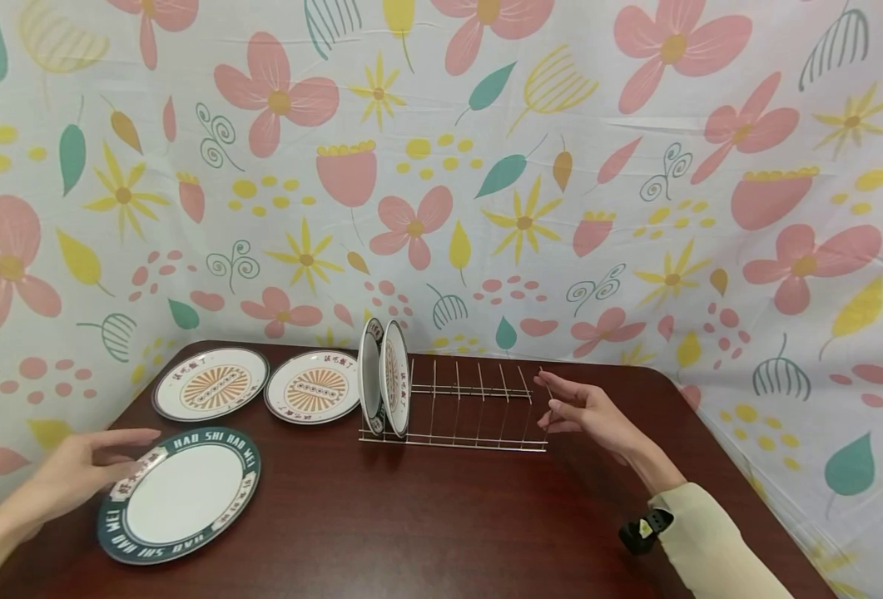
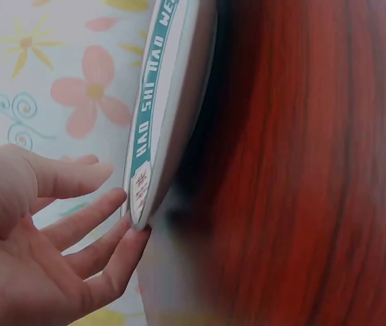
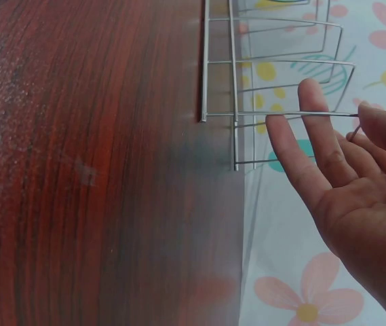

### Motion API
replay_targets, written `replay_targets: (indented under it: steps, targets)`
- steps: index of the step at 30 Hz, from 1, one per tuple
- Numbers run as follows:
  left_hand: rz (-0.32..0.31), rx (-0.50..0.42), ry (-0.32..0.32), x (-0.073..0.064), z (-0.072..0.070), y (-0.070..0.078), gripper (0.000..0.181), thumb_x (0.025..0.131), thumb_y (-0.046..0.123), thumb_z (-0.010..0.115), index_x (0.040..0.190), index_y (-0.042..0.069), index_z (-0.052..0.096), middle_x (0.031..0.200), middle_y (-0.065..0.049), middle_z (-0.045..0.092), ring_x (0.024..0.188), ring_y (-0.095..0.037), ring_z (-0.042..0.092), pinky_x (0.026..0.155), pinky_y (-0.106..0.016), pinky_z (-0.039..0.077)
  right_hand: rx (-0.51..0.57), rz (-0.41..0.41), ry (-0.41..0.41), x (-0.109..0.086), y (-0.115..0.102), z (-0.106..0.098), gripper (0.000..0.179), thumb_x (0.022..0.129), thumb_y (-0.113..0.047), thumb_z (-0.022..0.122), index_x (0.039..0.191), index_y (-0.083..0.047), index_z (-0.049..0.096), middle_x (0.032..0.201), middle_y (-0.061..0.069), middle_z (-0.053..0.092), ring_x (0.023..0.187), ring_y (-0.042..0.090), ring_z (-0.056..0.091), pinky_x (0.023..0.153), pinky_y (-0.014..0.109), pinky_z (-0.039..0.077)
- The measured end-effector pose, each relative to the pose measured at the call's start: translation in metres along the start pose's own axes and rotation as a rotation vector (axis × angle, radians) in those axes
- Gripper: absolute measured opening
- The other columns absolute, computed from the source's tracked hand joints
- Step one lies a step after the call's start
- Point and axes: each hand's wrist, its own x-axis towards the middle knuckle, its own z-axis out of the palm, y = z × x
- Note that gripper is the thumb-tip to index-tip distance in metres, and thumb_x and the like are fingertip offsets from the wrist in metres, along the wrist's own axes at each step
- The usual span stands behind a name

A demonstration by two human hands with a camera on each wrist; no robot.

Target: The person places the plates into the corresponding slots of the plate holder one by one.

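fingertips of open left hand (image 1: 74, 474) touch teal-rimmed plate (image 1: 181, 495); open right hand (image 1: 587, 412) touches wire rack (image 1: 459, 408).

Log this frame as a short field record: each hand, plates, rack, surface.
left hand: straight fingers touching the rim of the teal-rimmed plate, which lies flat near the table's front left
right hand: open, fingers at the end wire of the wire rack
plates in rack: two, upright, at its left end
flat plates: two orange-patterned, behind the teal one
surface: dark wooden table
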Motion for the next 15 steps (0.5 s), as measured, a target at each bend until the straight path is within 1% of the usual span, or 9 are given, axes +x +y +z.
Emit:
replay_targets:
  steps: [2,4,5,7,10,13,15]
  targets:
    - [0.001,-0.079,-0.044,0.000,0.004,0.004,0.048,0.095,0.004,0.074,0.138,-0.013,0.060,0.136,-0.037,0.058,0.096,-0.018,0.072,0.070,-0.033,0.061,0.004,-0.001,0.000,0.000,0.000,0.000,0.060,0.110,-0.007,0.054,0.164,0.004,0.027,0.164,0.030,0.031,0.100,0.033,0.072,0.094,0.049,0.059]
    - [0.012,-0.161,-0.097,0.001,0.008,0.007,0.050,0.096,0.003,0.073,0.139,-0.015,0.057,0.137,-0.036,0.059,0.096,-0.012,0.071,0.071,-0.035,0.062,0.005,-0.002,0.000,0.000,0.000,0.000,0.060,0.110,-0.007,0.053,0.163,0.004,0.027,0.164,0.030,0.031,0.100,0.033,0.072,0.093,0.049,0.059]
    - [0.010,-0.197,-0.126,0.002,0.009,0.009,0.051,0.097,0.004,0.073,0.141,-0.015,0.055,0.137,-0.035,0.058,0.097,-0.012,0.071,0.072,-0.036,0.062,0.005,-0.002,0.000,0.000,0.000,0.000,0.060,0.110,-0.007,0.053,0.163,0.004,0.027,0.164,0.030,0.030,0.100,0.033,0.072,0.093,0.049,0.059]
    - [0.026,-0.248,-0.170,0.002,0.014,0.013,0.052,0.097,0.005,0.073,0.141,-0.016,0.054,0.137,-0.034,0.059,0.100,-0.013,0.071,0.075,-0.037,0.062,0.005,-0.001,0.001,0.000,0.000,0.000,0.060,0.111,-0.007,0.053,0.164,0.004,0.027,0.164,0.030,0.030,0.100,0.033,0.072,0.093,0.049,0.059]
    - [0.056,-0.303,-0.218,0.003,0.022,0.018,0.053,0.096,0.004,0.074,0.142,-0.016,0.054,0.137,-0.034,0.060,0.101,-0.012,0.071,0.076,-0.038,0.063,0.004,0.002,0.001,-0.001,-0.001,0.000,0.060,0.111,-0.007,0.053,0.164,0.003,0.027,0.165,0.030,0.030,0.101,0.033,0.072,0.094,0.050,0.059]
    - [0.079,-0.332,-0.250,0.005,0.031,0.023,0.055,0.094,0.002,0.075,0.142,-0.015,0.055,0.137,-0.034,0.059,0.103,-0.015,0.071,0.078,-0.038,0.063,0.004,0.004,0.000,0.000,0.000,0.000,0.059,0.111,-0.005,0.052,0.164,0.003,0.027,0.165,0.030,0.030,0.101,0.033,0.072,0.094,0.051,0.058]
    - [0.083,-0.343,-0.270,0.006,0.035,0.024,0.055,0.093,0.001,0.075,0.142,-0.014,0.055,0.136,-0.033,0.060,0.103,-0.017,0.070,0.078,-0.038,0.063,0.005,0.004,0.002,0.000,0.000,0.000,0.059,0.111,-0.003,0.051,0.164,0.003,0.027,0.165,0.030,0.030,0.101,0.033,0.072,0.094,0.051,0.058]
